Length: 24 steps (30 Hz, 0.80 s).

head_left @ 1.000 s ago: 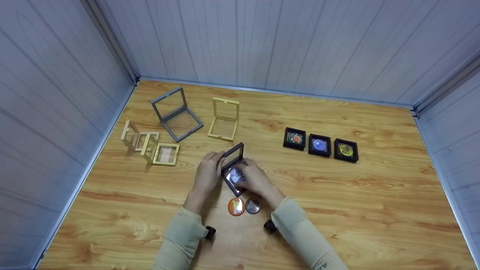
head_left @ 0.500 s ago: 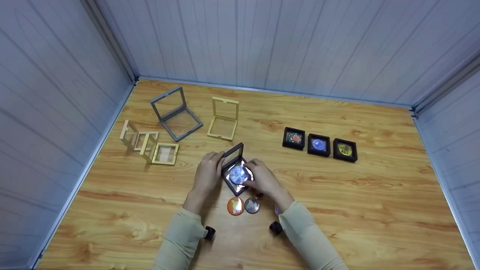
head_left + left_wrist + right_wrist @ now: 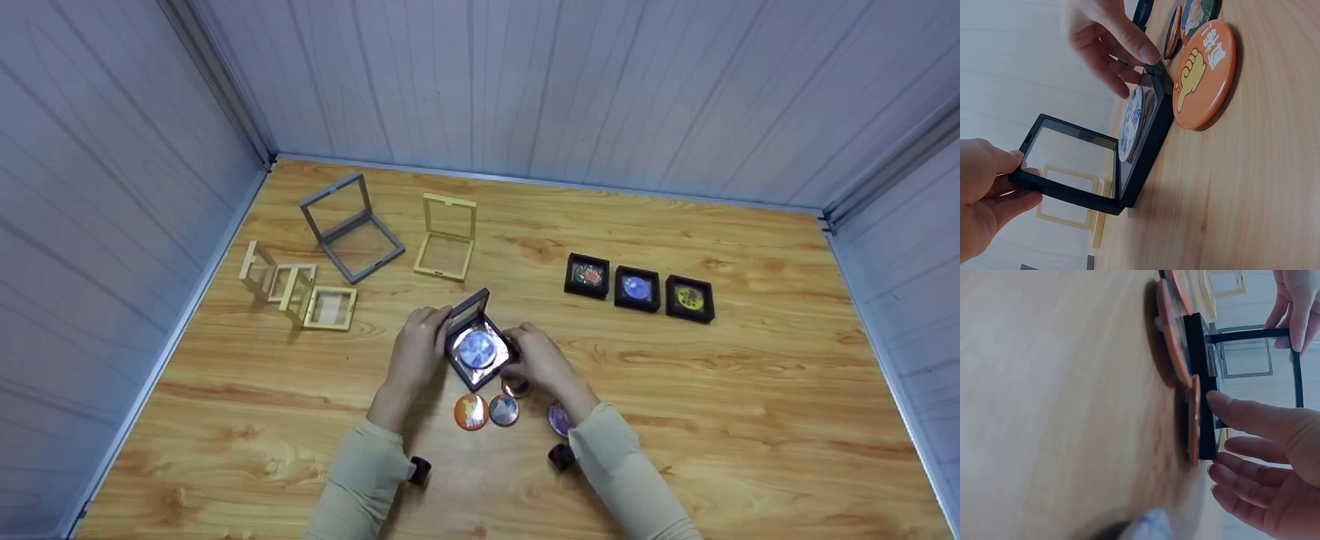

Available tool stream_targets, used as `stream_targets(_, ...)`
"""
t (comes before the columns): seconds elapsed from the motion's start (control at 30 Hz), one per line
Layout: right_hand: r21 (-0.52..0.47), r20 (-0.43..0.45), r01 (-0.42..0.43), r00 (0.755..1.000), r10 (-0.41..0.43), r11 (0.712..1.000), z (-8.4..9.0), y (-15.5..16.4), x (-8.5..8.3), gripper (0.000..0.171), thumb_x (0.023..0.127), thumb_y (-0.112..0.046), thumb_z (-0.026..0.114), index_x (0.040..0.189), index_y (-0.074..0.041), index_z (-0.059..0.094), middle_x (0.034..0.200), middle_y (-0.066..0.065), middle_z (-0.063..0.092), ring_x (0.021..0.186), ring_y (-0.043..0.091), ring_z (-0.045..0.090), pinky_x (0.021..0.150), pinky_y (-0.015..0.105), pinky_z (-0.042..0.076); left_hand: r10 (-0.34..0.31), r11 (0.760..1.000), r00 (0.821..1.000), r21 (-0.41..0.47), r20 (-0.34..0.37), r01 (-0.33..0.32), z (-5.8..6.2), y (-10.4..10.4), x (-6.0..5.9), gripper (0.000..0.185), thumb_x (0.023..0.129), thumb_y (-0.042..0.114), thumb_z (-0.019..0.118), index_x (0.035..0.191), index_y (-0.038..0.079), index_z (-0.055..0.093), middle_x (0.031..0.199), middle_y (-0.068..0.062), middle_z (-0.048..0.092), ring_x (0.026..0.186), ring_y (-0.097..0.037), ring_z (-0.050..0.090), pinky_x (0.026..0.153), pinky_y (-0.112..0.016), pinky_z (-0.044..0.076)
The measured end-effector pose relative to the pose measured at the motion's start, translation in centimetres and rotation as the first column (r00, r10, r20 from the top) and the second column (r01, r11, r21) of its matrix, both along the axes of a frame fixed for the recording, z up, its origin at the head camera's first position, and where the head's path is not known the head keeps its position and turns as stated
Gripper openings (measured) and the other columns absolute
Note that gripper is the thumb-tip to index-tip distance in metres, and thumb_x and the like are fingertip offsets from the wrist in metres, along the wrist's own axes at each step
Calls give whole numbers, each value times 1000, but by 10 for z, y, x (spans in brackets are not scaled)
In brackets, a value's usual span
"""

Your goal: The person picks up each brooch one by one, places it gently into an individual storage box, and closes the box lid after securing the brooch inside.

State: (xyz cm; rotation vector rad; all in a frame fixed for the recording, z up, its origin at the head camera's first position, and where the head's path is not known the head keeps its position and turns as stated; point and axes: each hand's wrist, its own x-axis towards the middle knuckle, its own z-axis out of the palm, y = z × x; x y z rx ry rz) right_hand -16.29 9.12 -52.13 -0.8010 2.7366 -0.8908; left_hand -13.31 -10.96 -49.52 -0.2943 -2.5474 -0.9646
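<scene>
Left hand (image 3: 415, 351) pinches black case (image 3: 475, 341) lid — right hand (image 3: 545, 364) touches base.

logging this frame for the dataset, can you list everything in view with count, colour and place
open black case: 1, black, table centre, blue-white badge inside
closed black cases: 3, black, row at right, each holding a badge
loose badges: 4, orange, blue-grey, brownish, purple, near edge of the table
open grey case: 1, grey, far left
open yellowish cases: 3, cream to yellow, far left
left hand: holds the lid
right hand: fingertips at the base's right edge
</scene>
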Motion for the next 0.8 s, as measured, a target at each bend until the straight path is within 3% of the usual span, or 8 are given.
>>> stream_targets(0.8, -88, 45, 50, 998, -47, 995, -8, 0, -5, 37, 65, -7, 77, 96, 6, 61, 81, 11, 59, 73, 21, 54, 67, 34, 45, -107, 994, 994, -27, 9, 108, -4, 13, 13, 19, 80, 1, 61, 98, -3, 65, 86, -10, 61, 84, -22, 54, 76, -33, 47)
